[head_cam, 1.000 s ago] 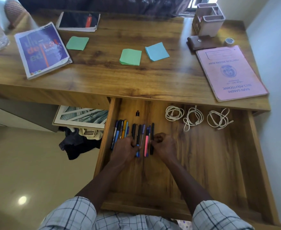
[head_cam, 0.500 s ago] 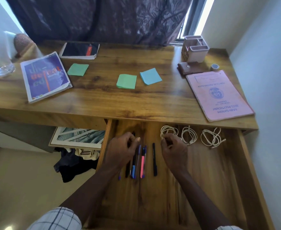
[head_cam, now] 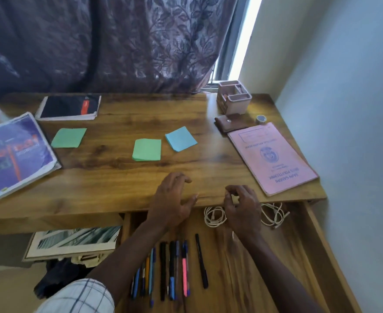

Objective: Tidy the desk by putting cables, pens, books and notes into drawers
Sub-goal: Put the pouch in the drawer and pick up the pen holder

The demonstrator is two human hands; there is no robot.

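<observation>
Wooden desk point(head_cam: 118, 184) under a dark leaf-patterned curtain point(head_cam: 118, 41), with its drawer point(head_cam: 229, 281) pulled out at the near edge. The pens point(head_cam: 170, 267) lie side by side on the drawer floor, and the white cables point(head_cam: 214, 216) sit coiled at its far end, so the paper on top looks to be what is left. The left hand point(head_cam: 171, 199) hovers over the desk's front edge with fingers loosely spread, holding nothing. The right hand point(head_cam: 242, 208) is just to its right, fingers loosely curled and also empty. The middle green notes point(head_cam: 147, 150) lie almost straight beyond the left hand, and the blue notes point(head_cam: 180, 138) are slightly farther and a touch right, so the left hand is nearer to both. The pink record book point(head_cam: 272, 157) lies right of the right hand, its long axis running far-left to near-right and its near corner close to that hand's knuckles, which would likely suit a right-hand pickup.
</observation>
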